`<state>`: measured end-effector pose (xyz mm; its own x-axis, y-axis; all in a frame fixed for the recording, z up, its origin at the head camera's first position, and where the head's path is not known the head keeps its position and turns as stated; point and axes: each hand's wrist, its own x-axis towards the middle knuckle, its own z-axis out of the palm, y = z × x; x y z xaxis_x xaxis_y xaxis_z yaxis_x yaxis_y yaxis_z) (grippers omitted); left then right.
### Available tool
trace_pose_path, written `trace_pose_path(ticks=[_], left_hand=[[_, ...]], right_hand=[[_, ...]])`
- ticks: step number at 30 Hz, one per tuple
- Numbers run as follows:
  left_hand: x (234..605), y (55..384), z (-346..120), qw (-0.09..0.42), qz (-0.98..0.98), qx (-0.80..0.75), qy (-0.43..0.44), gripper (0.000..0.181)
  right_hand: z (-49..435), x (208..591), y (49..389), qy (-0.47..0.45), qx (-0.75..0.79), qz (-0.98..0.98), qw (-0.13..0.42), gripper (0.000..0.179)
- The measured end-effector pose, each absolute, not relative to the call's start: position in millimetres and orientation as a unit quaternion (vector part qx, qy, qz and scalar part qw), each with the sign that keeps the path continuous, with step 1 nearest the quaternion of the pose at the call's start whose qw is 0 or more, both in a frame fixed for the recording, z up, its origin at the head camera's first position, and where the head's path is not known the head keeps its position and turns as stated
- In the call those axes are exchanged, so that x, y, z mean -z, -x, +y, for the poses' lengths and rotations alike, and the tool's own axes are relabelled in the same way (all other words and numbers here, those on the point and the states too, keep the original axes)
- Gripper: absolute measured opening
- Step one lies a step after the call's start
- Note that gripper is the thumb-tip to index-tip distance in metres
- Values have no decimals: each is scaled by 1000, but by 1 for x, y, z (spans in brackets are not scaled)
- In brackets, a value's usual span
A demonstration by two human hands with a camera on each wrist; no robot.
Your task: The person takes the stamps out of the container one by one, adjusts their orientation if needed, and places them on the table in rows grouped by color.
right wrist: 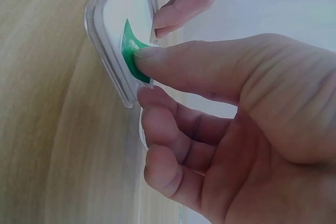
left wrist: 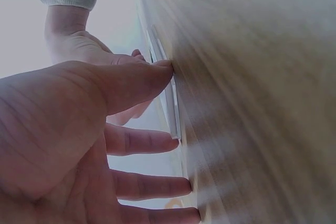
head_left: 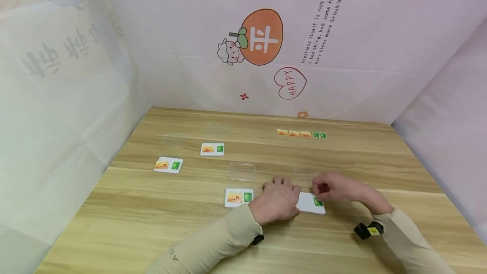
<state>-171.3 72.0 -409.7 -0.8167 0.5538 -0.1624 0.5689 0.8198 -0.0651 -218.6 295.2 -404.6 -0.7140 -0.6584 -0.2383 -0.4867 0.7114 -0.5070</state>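
Observation:
My left hand (head_left: pixel 279 198) spans the left end of a white card in a clear case (head_left: pixel 306 203), thumb at the near edge and index finger at the far edge. Its other fingers rest spread on the tabletop. My right hand (head_left: pixel 336 187) pinches a small green sticker (right wrist: pixel 131 56) at the card's right end. In the right wrist view the thumb lies on the sticker, which bends up from the card, and the other fingers curl beneath. Left of my hands lies a similar card (head_left: pixel 239 198) with an orange picture and a green one.
Two more picture cards, the near one (head_left: pixel 168 165) and far one (head_left: pixel 212 149), lie at the left. Clear plastic covers (head_left: pixel 242 171) lie behind the cards. A row of small orange and green stickers (head_left: pixel 294 133) sits at the back right. Printed cloth walls (head_left: pixel 190 71) surround the wooden table (head_left: pixel 125 219).

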Motion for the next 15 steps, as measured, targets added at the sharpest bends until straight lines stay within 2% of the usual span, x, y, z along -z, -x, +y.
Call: trace_pose_path(ticks=[15], left_hand=[[410,172,73,77,953,49,-288,50]], right_hand=[[298,399,220,309,219,902,207,17]])
